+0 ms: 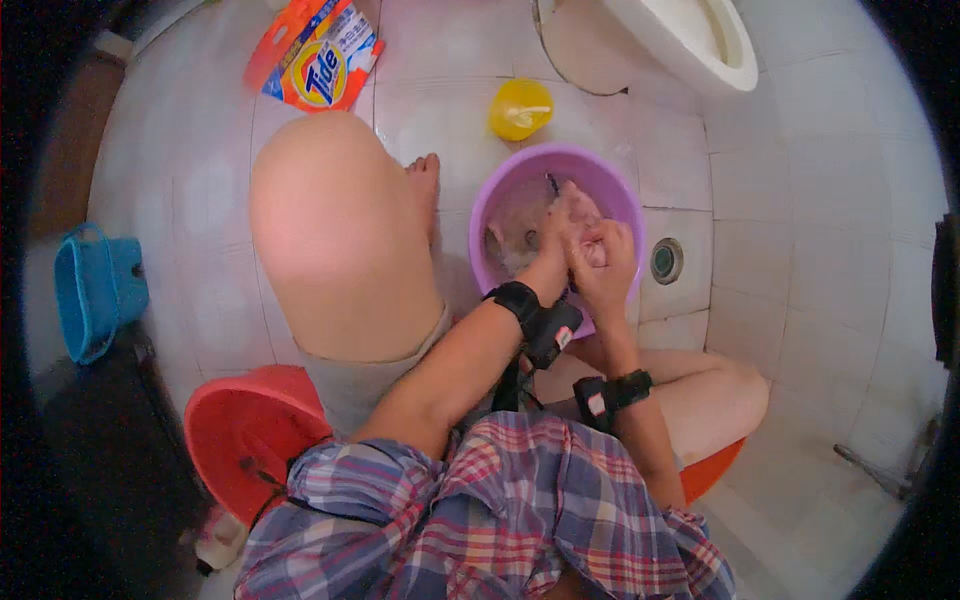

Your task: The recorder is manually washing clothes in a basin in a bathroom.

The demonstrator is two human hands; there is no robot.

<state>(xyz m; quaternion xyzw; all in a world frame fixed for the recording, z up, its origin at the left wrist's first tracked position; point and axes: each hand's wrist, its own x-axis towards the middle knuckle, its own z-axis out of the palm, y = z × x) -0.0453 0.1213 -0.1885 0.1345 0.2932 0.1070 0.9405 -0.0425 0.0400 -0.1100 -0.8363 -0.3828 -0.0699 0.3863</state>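
In a purple basin (483, 240) of cloudy water, both hands are closed on a wet pink cloth (580, 200). My left hand (554, 240) is at the middle of the basin, its fingers against the cloth. Just right of it, my right hand (610, 262) clenches a bunched part of the cloth near the basin's right side. More submerged material lies at the left of the water, too murky to make out. Black devices are strapped on both my wrists.
A yellow round object (518, 112) and an orange detergent bag (285, 50) lie ahead. A white toilet fixture (740, 70) stands upper right, a floor drain (666, 262) right of the basin. A blue bucket (85, 300) and red basin (215, 420) are at left. My bare legs flank my arms.
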